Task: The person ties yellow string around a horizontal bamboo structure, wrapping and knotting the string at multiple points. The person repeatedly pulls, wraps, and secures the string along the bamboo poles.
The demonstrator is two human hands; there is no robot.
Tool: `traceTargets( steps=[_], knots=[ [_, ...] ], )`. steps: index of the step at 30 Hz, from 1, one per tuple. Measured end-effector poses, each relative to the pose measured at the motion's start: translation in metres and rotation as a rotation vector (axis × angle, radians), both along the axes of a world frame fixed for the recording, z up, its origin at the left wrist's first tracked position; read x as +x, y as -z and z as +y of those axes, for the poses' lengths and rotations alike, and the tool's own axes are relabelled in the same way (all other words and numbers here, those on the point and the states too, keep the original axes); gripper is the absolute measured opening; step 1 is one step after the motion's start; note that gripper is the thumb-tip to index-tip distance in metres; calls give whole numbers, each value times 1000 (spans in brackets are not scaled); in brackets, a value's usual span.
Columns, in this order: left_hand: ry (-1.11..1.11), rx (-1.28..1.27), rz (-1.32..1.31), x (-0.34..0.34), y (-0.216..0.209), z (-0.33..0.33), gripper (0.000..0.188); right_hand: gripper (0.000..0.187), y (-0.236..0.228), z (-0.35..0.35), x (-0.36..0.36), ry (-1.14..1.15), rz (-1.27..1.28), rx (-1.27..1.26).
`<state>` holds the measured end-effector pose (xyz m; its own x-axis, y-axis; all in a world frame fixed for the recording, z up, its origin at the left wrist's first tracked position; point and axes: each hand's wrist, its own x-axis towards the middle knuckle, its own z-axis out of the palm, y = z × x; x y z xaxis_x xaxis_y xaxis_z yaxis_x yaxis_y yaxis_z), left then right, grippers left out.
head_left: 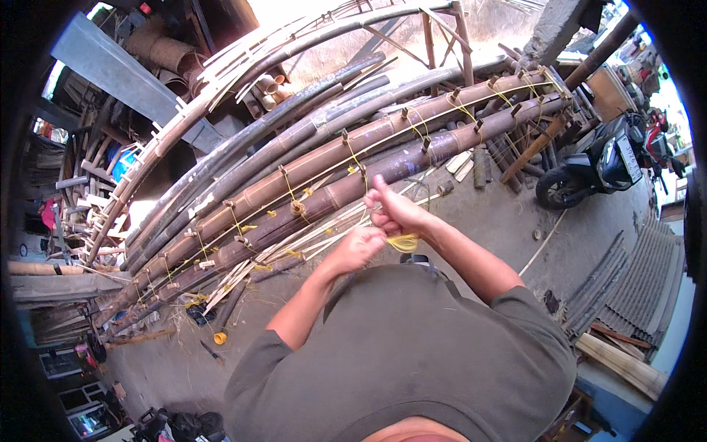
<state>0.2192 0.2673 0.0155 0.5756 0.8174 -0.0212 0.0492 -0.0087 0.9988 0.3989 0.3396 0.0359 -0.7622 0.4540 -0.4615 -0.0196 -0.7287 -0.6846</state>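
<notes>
Concrete yard floor (471,221) lies under long bamboo poles (353,158) pegged and tied with yellow cord. Near them, the left hand (359,247) and right hand (394,210) both pinch a yellow cord (403,242). Pulled unevenly, the cord could likely slip or snap.

Your left hand (359,247) and right hand (394,210) pinch yellow cord (403,242) between them. Bamboo poles (331,193) lie just beyond your hands.
</notes>
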Motion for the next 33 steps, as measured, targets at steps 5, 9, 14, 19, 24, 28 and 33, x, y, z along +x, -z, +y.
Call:
traceTargets(
  steps=[5, 9, 14, 19, 24, 28, 33],
  knots=[
    [-343, -325, -205, -22, -10, 33, 21, 63, -7, -40, -24, 365, 199, 15],
    [32, -297, -33, 1, -7, -5, 24, 60, -3, -2, 0, 0, -63, -4],
    [-519, -479, -349, -17, 2, 26, 23, 59, -8, -42, -31, 384, 131, 179],
    [5, -452, -194, -3, -9, -6, 24, 64, 11, -3, 15, 52, 276, -147],
    [-371, 275, 540, -10, 101, 5, 31, 52, 9, -22, -8, -3, -373, 504],
    [-264, 268, 526, -6, 85, -7, 34, 33, 18, 28, 30, 404, -956, 1296],
    [-92, 112, 496, -7, 92, -19, 41, 37, 42, 116, 114, 837, -1270, 1154]
  ],
)
